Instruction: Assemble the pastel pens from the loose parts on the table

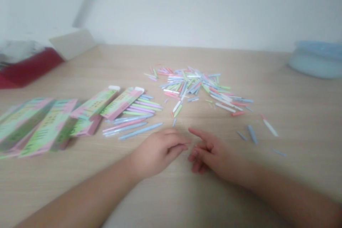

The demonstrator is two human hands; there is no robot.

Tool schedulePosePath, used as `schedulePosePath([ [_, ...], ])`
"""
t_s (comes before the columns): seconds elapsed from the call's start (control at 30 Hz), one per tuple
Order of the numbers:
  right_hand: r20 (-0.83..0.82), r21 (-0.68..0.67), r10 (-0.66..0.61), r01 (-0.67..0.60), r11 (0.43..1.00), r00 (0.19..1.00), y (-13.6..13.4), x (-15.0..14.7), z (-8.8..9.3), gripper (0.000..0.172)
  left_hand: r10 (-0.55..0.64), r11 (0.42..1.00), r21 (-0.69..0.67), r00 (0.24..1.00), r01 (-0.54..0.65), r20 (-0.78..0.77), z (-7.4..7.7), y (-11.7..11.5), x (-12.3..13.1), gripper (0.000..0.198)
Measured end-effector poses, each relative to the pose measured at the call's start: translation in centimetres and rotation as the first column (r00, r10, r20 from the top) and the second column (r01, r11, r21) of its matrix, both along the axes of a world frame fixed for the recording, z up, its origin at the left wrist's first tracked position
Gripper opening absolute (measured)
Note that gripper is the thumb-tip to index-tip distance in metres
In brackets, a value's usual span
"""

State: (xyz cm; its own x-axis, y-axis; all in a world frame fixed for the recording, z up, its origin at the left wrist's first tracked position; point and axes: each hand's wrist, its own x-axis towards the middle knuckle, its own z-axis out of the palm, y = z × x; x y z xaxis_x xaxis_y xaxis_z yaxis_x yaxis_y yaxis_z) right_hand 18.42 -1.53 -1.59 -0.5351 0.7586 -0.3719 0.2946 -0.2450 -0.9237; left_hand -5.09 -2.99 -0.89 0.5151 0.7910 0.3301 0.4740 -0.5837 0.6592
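My left hand [157, 153] rests on the wooden tabletop [280, 171], its fingers loosely curled and nothing visible in them. My right hand [210, 153] lies just beside it, the index finger reaching towards the left fingertips and the other fingers bent. A heap of slim pastel pens or sticks [192, 87] lies beyond both hands. A few blue and pink ones [133, 128] lie nearest my left hand. Pink-and-green cardboard packets [93, 105] lie in a row further left. Several stray sticks [252, 134] lie to the right.
A pale blue plastic tub [316, 60] stands at the far right of the table. A red object [26, 69] and a pale card box [73, 42] sit at the back left corner. A white wall [200, 7] rises behind the table.
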Motion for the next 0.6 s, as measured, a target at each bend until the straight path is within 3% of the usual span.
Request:
schedulePosePath([
  [0.1, 0.017, 0.005, 0.02, -0.021, 1.0, 1.0, -0.4, 0.0, -0.1, 0.089, 0.05, 0.998, -0.047, 0.999, -0.051, -0.02, 0.0, -0.2, 0.0, 0.015],
  [0.2, 0.091, 0.07, 0.124, -0.13, 0.989, 0.988, -0.6, 0.0, 0.4, 0.089, 0.048, 0.996, -0.069, 0.998, -0.05, -0.032, 0.0, -0.3, 0.0, 0.006],
  [0.3, 0.164, 0.102, 0.188, -0.207, 0.973, 0.968, -0.5, 0.0, 0.8, 0.087, -0.032, 0.998, -0.06, 0.998, 0.029, -0.047, 0.0, -0.2, 0.0, 0.01],
  [0.6, 0.222, 0.182, 0.246, -0.288, 0.94, 0.943, -0.3, 0.1, 0.8, 0.087, -0.106, 0.993, -0.056, 0.991, 0.102, -0.079, -0.2, -0.1, -0.1, 0.013],
])
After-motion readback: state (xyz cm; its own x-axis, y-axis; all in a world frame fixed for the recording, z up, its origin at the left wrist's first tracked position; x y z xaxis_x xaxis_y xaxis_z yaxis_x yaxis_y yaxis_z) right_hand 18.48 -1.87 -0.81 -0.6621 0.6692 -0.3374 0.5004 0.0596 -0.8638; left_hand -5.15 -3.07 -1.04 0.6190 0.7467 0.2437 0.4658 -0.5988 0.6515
